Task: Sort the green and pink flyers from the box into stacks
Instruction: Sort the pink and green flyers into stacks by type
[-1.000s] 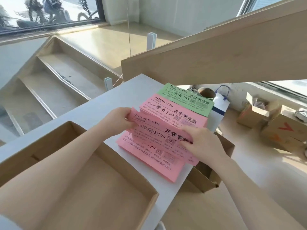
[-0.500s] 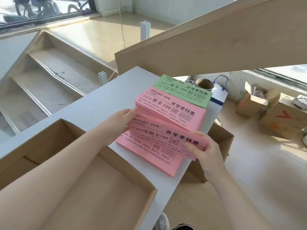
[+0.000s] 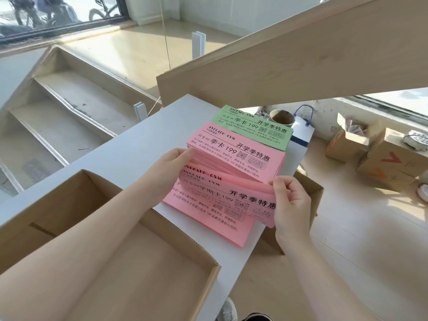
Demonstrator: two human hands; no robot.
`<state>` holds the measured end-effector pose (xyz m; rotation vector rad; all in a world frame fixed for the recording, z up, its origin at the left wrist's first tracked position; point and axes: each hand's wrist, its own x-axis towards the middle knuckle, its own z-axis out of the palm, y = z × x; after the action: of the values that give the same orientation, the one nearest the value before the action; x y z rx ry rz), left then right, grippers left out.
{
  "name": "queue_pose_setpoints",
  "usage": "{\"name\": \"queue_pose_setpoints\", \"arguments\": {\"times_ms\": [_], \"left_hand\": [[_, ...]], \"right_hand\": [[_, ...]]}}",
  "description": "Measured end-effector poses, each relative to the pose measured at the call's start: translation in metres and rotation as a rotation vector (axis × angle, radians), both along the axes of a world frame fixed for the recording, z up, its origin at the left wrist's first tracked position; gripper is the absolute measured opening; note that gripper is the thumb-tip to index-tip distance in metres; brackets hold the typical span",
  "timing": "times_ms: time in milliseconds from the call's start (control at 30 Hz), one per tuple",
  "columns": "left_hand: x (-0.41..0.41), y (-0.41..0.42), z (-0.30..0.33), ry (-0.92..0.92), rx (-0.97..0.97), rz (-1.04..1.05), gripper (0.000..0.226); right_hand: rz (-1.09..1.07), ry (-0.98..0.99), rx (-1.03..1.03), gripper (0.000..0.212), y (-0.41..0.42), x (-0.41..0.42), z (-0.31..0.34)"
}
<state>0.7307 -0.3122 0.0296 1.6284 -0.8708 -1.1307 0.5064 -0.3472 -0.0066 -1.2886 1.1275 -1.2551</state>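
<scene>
The right hand [image 3: 289,205] pinched pink flyers [image 3: 231,195]. The left hand [image 3: 170,169], fingers straight, touched the pink stack [image 3: 236,149] just ahead. Next, the flyers should land squarely on that stack.

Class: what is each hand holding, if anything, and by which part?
The right hand pinches a few lifted pink flyers by their right end. The left hand touches the left edge of the pink stack; whether it grips cannot be told.
</scene>
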Motion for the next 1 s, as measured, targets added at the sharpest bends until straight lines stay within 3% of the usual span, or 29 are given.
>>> {"name": "queue_pose_setpoints", "arguments": {"times_ms": [67,100,200,467,567,700,867,1000], "left_hand": [[0.005,0.000,0.002,-0.099,0.034,-0.092,0.035],[0.008,0.000,0.004,-0.133,0.067,-0.140,0.043],[0.019,0.000,0.007,-0.081,0.139,-0.259,0.061],[0.022,-0.002,0.002,-0.281,0.190,-0.380,0.032],[0.019,-0.002,0.003,-0.315,0.123,-0.296,0.024],[0.012,-0.002,0.016,-0.298,-0.015,-0.194,0.032],[0.014,0.004,0.004,-0.465,0.221,-0.278,0.023],[0.013,0.002,0.014,-0.489,0.164,-0.247,0.027]], "right_hand": [[0.023,-0.005,-0.023,0.011,-0.004,0.002,0.002],[0.034,0.003,-0.045,0.015,-0.006,0.001,0.001],[0.105,0.018,-0.050,0.050,-0.010,-0.012,-0.004],[0.325,0.198,-0.004,0.027,0.002,-0.023,-0.021],[0.338,0.173,-0.042,0.031,0.006,-0.019,-0.017],[0.299,0.110,-0.201,0.026,0.006,-0.020,-0.007],[0.304,0.139,-0.027,0.049,0.021,-0.011,-0.027],[0.277,0.116,0.006,0.044,0.019,-0.009,-0.025]]}}
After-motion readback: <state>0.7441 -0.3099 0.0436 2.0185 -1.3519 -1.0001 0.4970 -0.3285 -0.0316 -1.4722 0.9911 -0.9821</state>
